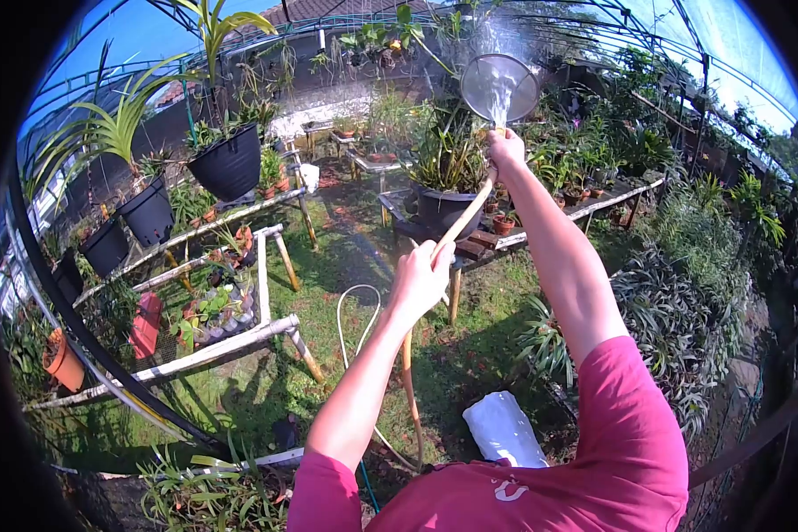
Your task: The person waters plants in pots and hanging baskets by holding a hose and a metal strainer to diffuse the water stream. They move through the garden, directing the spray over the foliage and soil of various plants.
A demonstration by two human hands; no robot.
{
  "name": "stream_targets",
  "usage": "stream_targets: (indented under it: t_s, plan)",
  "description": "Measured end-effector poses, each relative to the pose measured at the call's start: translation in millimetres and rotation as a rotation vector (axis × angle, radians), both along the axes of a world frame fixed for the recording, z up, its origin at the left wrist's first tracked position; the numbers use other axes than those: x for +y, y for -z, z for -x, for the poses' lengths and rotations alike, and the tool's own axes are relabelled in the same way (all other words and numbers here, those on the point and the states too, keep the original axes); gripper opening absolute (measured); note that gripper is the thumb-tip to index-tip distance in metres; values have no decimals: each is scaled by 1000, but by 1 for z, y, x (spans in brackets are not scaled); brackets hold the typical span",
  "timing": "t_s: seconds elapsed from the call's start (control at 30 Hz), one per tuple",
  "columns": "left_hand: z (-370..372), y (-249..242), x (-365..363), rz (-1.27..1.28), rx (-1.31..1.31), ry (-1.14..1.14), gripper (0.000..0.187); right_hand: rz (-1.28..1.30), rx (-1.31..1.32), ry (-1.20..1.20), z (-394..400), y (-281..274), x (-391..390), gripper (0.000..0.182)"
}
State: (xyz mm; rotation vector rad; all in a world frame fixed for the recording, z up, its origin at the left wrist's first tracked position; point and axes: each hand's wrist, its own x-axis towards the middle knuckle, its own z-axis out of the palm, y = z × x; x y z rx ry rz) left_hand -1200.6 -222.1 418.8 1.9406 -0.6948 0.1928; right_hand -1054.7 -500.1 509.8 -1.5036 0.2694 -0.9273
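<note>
My right hand (505,152) is raised, its fingers closed round the hose end just below a round mesh sieve (500,88). Water sprays through and around the sieve. Lower and to the left, my left hand (423,277) grips the tan hose (463,219), which runs taut between both hands and hangs down past my left forearm to the ground. Behind the hose, a large dark pot (442,214) with a leafy plant stands on a bench. How the sieve's handle meets the hose is hidden by my right hand.
Pipe-framed benches (206,353) and a hanging black pot (226,164) are at the left. A bench with small pots (504,225) runs to the right. Dense plants (674,301) fill the right side. A white sack (504,429) and a loose hose loop (346,324) lie on the grass.
</note>
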Motion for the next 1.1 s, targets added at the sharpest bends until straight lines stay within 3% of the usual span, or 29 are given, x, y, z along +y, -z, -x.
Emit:
stream_targets:
  t_s: [0.13, 0.2, 0.33, 0.47, 0.57, 0.67, 0.9, 1.1]
  plan:
    - [8, 15, -10, -41, 6, 32, 33, 100, 159, -7, 7, 20, -20, 10]
    - [16, 27, -12, -57, 20, 51, 33, -1, 199, -144, 15, 43, -23, 10]
    - [25, 53, -13, 26, 30, 41, 36, -49, 127, -48, 24, 80, -19, 14]
    - [29, 72, -16, -63, 75, 3, 33, -90, 141, -3, 30, 96, -18, 15]
    - [31, 98, -32, -7, 112, 34, 32, -104, 200, -127, 34, 112, -28, 13]
    - [48, 96, -41, -4, 145, 38, 32, -107, 220, -229, 32, 129, -39, 10]
    - [48, 117, -61, -16, 157, -43, 35, -85, 231, -189, 19, 152, -59, 15]
    - [40, 115, -67, -12, 166, -77, 38, -99, 248, -221, -13, 159, -58, 8]
